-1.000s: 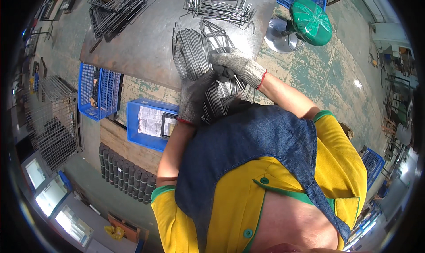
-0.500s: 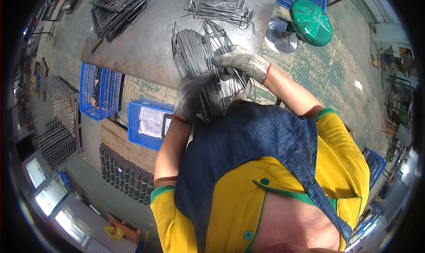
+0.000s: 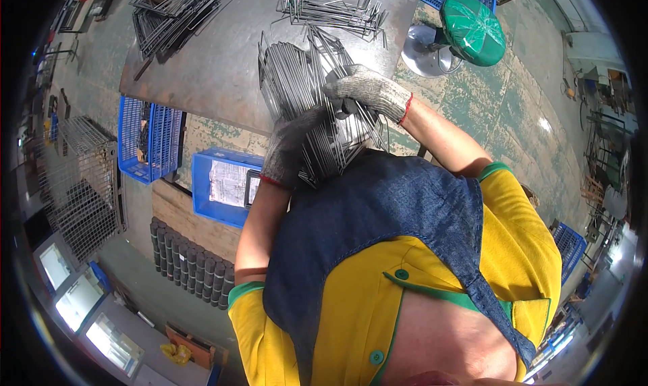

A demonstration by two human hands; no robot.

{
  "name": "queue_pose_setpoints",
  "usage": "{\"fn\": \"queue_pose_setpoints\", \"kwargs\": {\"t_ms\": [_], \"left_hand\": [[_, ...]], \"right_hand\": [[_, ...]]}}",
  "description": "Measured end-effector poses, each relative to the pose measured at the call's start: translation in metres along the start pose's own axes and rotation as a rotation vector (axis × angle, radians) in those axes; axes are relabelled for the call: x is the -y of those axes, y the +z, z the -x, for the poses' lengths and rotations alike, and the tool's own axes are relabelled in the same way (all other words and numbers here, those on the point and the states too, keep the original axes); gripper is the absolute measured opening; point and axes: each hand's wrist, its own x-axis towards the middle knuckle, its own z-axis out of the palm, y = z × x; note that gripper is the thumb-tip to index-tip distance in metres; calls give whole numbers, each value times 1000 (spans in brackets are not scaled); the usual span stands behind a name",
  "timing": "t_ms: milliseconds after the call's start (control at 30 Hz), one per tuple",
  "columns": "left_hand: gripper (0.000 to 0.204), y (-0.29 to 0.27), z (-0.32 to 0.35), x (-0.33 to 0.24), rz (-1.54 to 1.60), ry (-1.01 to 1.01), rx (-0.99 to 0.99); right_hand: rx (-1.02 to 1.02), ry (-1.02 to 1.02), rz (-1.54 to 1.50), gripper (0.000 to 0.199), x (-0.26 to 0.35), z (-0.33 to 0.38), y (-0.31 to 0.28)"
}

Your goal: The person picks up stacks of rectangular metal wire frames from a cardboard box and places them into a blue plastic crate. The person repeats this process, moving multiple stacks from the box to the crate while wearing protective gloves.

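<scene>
A thick bundle of bent metal wire frames (image 3: 287, 79) lies at the near edge of the metal table, reaching back toward my apron. My left hand (image 3: 291, 143), in a grey knit glove, is closed on the bundle's left side. My right hand (image 3: 361, 92), gloved the same way, curls over the bundle's right side, with its dark fingertips gripping wires. The two hands nearly meet over the middle of the bundle. Some fingers are hidden among the wires.
More wire frames (image 3: 331, 11) lie farther back on the metal table (image 3: 202, 82), with another heap (image 3: 177, 15) at far left. Blue crates (image 3: 219, 214) stand left of the table. A green-topped stool (image 3: 472, 30) is at right. Dark cylinders (image 3: 192, 268) line the floor.
The whole scene has shifted slightly left and up in the picture. Both hands keep their hold on the wire frames, with only slight movement of the fingers.
</scene>
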Motion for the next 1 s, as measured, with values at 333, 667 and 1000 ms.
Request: {"fn": "queue_pose_setpoints", "kwargs": {"t_ms": [333,667,1000], "left_hand": [[30,7,-4,-4,462,-188,-75],[29,8,1,-31,582,-300,-92],[27,7,2,-7,302,-62,-100]], "right_hand": [[22,50,140,22,6,4,-6],[0,-10,92,24,-9,-3,3],[-55,3,-53,27,-3,-1,17]]}}
